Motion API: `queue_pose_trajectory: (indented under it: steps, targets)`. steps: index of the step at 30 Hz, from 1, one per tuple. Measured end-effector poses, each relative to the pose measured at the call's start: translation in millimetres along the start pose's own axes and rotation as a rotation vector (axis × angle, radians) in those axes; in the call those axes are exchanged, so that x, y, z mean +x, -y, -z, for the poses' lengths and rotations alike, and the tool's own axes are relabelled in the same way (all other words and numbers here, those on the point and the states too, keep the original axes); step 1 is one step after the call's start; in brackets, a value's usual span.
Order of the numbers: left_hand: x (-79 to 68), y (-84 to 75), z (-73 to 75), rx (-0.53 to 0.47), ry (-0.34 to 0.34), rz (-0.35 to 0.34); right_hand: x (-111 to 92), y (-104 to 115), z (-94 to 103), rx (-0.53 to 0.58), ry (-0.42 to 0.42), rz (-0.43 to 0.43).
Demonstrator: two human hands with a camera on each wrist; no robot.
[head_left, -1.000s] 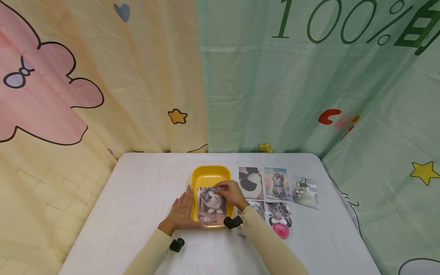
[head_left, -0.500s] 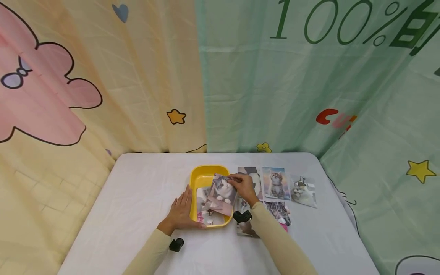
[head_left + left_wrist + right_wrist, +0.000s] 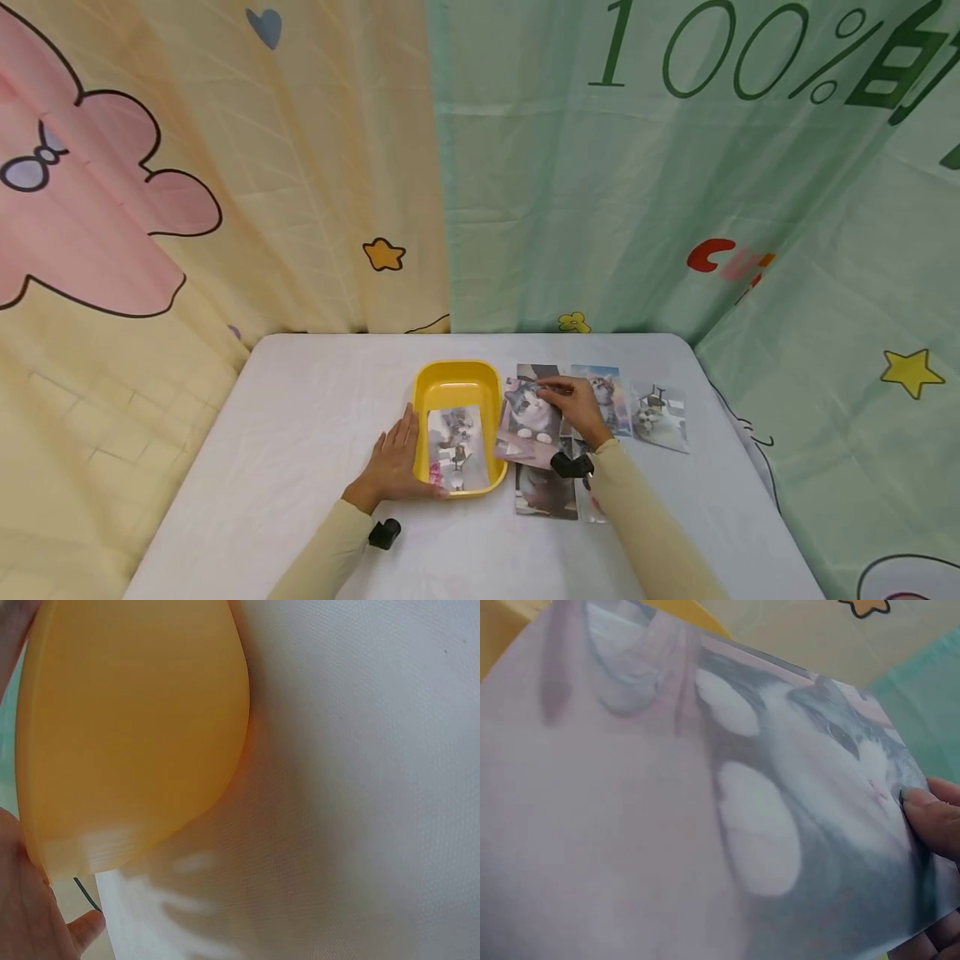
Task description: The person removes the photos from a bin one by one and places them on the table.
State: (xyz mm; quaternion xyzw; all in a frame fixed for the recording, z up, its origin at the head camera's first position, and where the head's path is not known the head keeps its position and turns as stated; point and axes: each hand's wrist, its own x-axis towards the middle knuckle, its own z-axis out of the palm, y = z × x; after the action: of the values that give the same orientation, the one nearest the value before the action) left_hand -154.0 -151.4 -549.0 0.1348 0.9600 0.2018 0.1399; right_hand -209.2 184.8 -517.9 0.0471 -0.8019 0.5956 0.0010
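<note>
My right hand point(image 3: 576, 404) pinches a cat photo card point(image 3: 528, 417) near its upper right edge and holds it above the table, just right of the yellow tray point(image 3: 457, 385). In the right wrist view, the thumb point(image 3: 930, 817) lies on the front of the card, which shows a grey-and-white kitten with white paws. Straight fingers of my left hand point(image 3: 392, 467) rest along the tray's left side, with the thumb by its near edge. Inside the tray lies another photo card point(image 3: 459, 450). The left wrist view shows the tray's outer wall point(image 3: 135, 735) beside that hand.
Several cat photo cards lie in rows right of the tray. Among them are a kitten card point(image 3: 606, 387), a pale card point(image 3: 660, 417) at the far right and a dark card point(image 3: 546, 493) nearer me. Curtains point(image 3: 525, 208) hang behind the white table point(image 3: 322, 400).
My right hand has lifted the kitten card out of the tray and carried it right, over the laid-out cards. The card beneath it now shows in the tray. My left hand has stayed put.
</note>
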Motion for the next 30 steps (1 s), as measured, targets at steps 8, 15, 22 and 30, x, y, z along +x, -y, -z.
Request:
queue_pose_trajectory:
  steps: [8,15,22,30]
  targets:
    - [1.0,0.8,-2.3,0.005,0.004,0.013,-17.1,-27.6,49.9,0.017,-0.026,-0.074]
    - [-0.3,1.4,-1.2,0.009,0.008,0.010,-34.7,-53.8,99.2,-0.051,-0.052,-0.102]
    - [0.0,2.7,0.7,0.000,-0.005,-0.019,-55.5,-76.0,141.3,-0.094,-0.072,-0.201]
    - [-1.8,3.4,0.3,-0.009,-0.013,-0.031,-77.8,-91.6,171.3,-0.157,-0.058,-0.323]
